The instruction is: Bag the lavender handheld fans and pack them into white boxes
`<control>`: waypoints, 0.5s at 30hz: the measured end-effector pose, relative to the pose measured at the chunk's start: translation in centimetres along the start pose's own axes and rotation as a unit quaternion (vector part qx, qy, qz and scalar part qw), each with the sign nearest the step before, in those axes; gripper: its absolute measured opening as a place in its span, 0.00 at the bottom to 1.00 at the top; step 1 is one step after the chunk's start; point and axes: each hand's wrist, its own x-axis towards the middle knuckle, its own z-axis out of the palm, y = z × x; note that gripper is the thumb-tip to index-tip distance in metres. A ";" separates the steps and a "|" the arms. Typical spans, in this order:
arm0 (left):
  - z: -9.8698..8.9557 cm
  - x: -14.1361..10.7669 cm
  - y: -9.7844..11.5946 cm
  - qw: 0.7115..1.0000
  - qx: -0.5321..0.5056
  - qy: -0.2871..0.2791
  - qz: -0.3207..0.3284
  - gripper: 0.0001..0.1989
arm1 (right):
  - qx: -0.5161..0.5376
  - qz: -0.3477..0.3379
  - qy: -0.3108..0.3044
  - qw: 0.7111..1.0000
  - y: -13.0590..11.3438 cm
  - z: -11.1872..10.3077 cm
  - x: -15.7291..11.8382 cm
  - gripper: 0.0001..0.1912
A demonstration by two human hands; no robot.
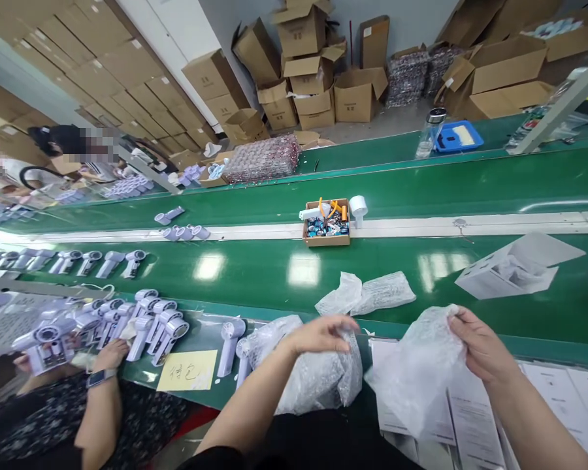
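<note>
My right hand [480,346] pinches the top edge of a translucent bubble wrap bag [416,372], which hangs down over white printed boxes. My left hand [321,334] is over a heap of bubble wrap bags [318,382], thumb and fingers apart; whether it touches the heap I cannot tell. A lavender handheld fan [230,346] lies left of the heap, and another fan [244,362] shows partly beside the wrap. On the green belt ahead lies a wrapped bundle of bubble wrap [385,292].
White boxes [480,418] lie at right front. An open white box [512,269] rests on the belt [255,281]. A small carton [328,241] holds pliers and parts. At left, a co-worker's hands [112,354] are among several fans [164,326], near a yellow note [187,371].
</note>
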 end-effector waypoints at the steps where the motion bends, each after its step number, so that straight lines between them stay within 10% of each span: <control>1: -1.0 0.6 -0.4 0.989 0.115 0.091 -0.007 0.36 | -0.014 0.020 -0.025 0.999 -0.3 0.1 0.0 0.18; 4: -1.9 3.5 -2.1 0.896 0.378 0.223 -0.066 0.44 | -0.060 0.079 -0.153 0.983 0.0 1.3 -0.3 0.20; 7: -1.0 5.9 -3.3 0.866 0.445 0.213 -0.084 0.17 | -0.116 0.045 -0.241 0.963 0.7 2.2 -0.7 0.10; 11: 0.1 4.9 -1.4 0.915 0.338 0.220 0.002 0.11 | -0.167 -0.074 -0.282 0.942 0.2 2.0 -1.0 0.09; 15: 2.8 1.9 1.7 0.982 0.095 0.044 0.160 0.06 | -0.142 -0.104 -0.302 0.937 0.4 2.1 -0.6 0.07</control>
